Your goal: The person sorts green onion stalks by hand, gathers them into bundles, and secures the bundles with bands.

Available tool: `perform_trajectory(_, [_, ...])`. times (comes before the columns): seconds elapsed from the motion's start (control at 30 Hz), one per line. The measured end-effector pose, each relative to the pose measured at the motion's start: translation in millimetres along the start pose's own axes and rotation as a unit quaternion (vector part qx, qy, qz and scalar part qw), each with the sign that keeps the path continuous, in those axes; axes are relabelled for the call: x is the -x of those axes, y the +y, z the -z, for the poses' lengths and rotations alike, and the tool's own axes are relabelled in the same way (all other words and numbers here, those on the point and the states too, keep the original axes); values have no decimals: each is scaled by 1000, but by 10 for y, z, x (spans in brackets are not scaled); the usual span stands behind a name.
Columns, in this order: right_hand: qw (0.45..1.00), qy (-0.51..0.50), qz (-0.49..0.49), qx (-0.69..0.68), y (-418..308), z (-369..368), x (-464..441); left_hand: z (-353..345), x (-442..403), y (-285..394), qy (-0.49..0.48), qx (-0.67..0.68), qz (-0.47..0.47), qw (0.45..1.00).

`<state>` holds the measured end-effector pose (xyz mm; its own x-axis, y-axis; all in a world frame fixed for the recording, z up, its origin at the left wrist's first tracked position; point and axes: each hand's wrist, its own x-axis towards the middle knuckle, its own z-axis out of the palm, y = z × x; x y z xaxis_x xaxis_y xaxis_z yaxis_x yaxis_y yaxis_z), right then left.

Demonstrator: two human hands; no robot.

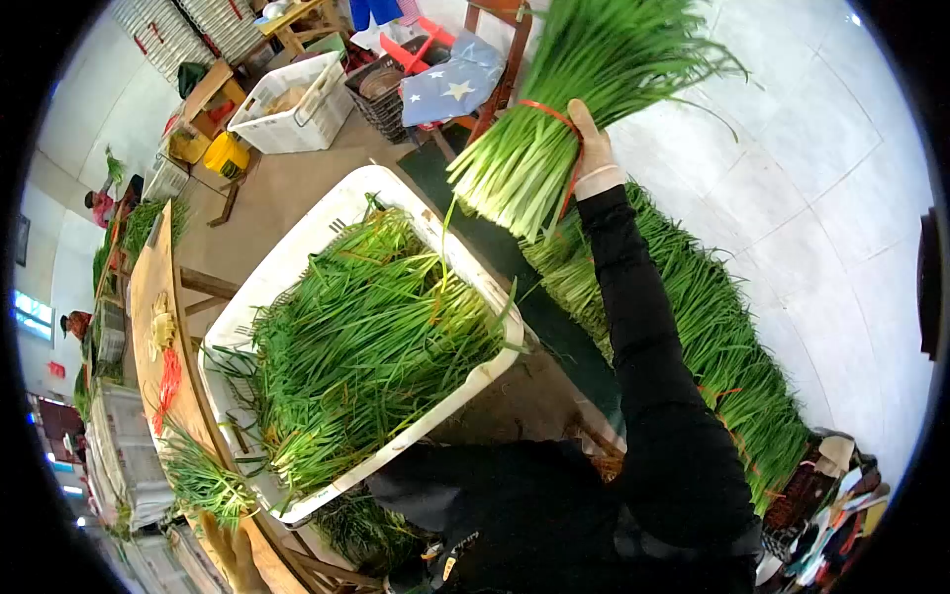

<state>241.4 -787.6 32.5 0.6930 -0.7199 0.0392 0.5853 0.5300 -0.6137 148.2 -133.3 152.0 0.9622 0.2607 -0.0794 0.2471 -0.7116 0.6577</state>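
My right hand, in a pale glove, is closed around a large bunch of garlic chives bound with a red band. The pale cut ends point down and left, while the green leaves fan out to the upper right. At the lower left, my left hand, also gloved, has its fingers stretched out and holds nothing visible. Just above it, a small clump of chives lies on a wooden bench. Loose chives fill a white crate in front of me.
Bundled chives lie in a long row against the white tiled wall. Red ties rest on the bench. Farther back are a white bin, a yellow bucket and a chair with a starred cushion. Other people are at far left.
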Motion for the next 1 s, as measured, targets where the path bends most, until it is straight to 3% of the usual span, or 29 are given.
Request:
perform_trajectory(0.17, [993,90,-64,40,571,685,-644,316,428,-767,59,46,103,992])
perform_trajectory(0.2, [954,175,-139,198,541,689,-590,297,497,-826,64,42,134,988])
perform_trajectory(0.23, [779,33,-161,605,630,920,-586,265,563,-870,71,39,165,983])
perform_trajectory(0.27, [438,-78,-93,891,722,1158,-583,215,639,-892,70,16,189,979])
perform_trajectory(0.3, [494,-58,-44,867,759,1274,-393,176,697,-1008,62,2,192,979])
perform_trajectory(0.33, [468,-21,-209,858,780,1294,-368,157,759,-1129,56,15,199,978])
perform_trajectory(0.37, [461,-19,-236,855,794,1330,-267,134,820,-1249,54,30,208,976])
perform_trajectory(0.43, [470,-39,-163,866,882,1609,-152,37,851,-1334,47,132,198,970])
perform_trajectory(0.47, [664,21,-135,735,1093,2176,-417,-28,869,-1374,64,150,196,967])
perform_trajectory(0.53, [812,132,-125,555,954,1774,-350,-115,899,-1213,78,174,207,960])
perform_trajectory(0.57, [858,176,-119,469,816,1444,-298,-141,891,-1076,74,183,219,956])
perform_trajectory(0.63, [885,166,-79,429,523,761,-164,-189,869,-1258,28,229,174,957])
perform_trajectory(0.67, [739,-33,59,671,431,805,-258,-240,882,-1070,35,241,189,951])
perform_trajectory(0.7, [498,-129,282,810,340,845,-352,-277,904,-1091,39,183,120,975])
perform_trajectory(0.73, [691,-139,244,666,294,225,-25,-319,922,-1112,52,122,51,990])
perform_trajectory(0.77, [841,-144,181,488,290,-395,387,-372,934,-1192,38,102,28,994])
perform_trajectory(0.8, [865,-275,119,403,414,-609,566,-427,939,-1271,25,83,4,996])
perform_trajectory(0.83, [855,-416,53,306,649,-1005,846,-416,1033,-1405,7,205,101,974])
perform_trajectory(0.87, [815,-474,91,321,820,-1288,1195,-482,1079,-1638,7,260,77,963])
perform_trajectory(0.9, [718,-581,129,362,1020,-1477,1398,-516,1133,-1703,25,275,60,959])
perform_trajectory(0.93, [733,-591,-13,337,1152,-1737,1866,-478,1206,-1735,14,285,86,954])
perform_trajectory(1.0, [559,-717,61,412,1561,-2012,2251,-358,1322,-1731,11,300,113,947])
